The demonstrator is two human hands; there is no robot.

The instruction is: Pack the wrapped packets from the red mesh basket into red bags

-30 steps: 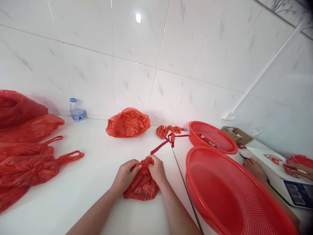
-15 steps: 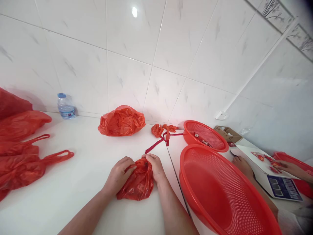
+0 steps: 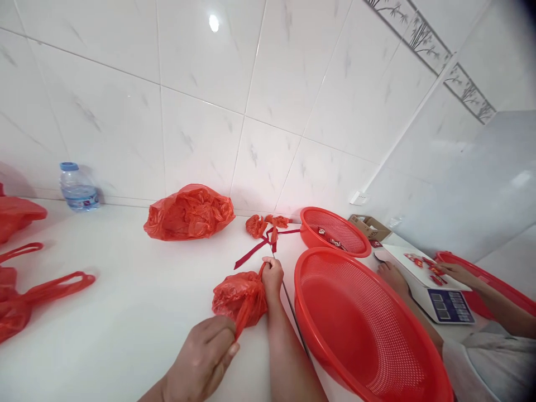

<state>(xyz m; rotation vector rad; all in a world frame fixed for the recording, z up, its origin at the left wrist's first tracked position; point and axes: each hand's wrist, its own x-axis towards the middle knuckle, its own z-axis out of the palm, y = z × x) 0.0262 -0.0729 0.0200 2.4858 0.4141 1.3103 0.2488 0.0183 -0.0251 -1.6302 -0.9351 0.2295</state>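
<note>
A small red plastic bag [image 3: 237, 295] with bulging contents sits on the white table between my hands. My left hand [image 3: 205, 354], nearer to me, is closed around one stretched handle of it. My right hand [image 3: 273, 277] grips another part of the bag at its far right side. What lies inside the bag is hidden by the plastic. Beyond my right hand, a dark red ribbon [image 3: 251, 252] lies on the table beside crumpled red plastic pieces [image 3: 256, 226].
An open red bag [image 3: 190, 215] stands by the wall, with a water bottle [image 3: 79, 190] to its left. Filled red bags [image 3: 12, 304] sit at far left. A large red basket [image 3: 335, 312] and a smaller one [image 3: 310, 234] stand right. A co-worker's hands are at a scale [image 3: 450, 304].
My left hand has come toward me, pulling a bag handle out taut. My right hand has closed on the bag's other side. The view has turned right.
</note>
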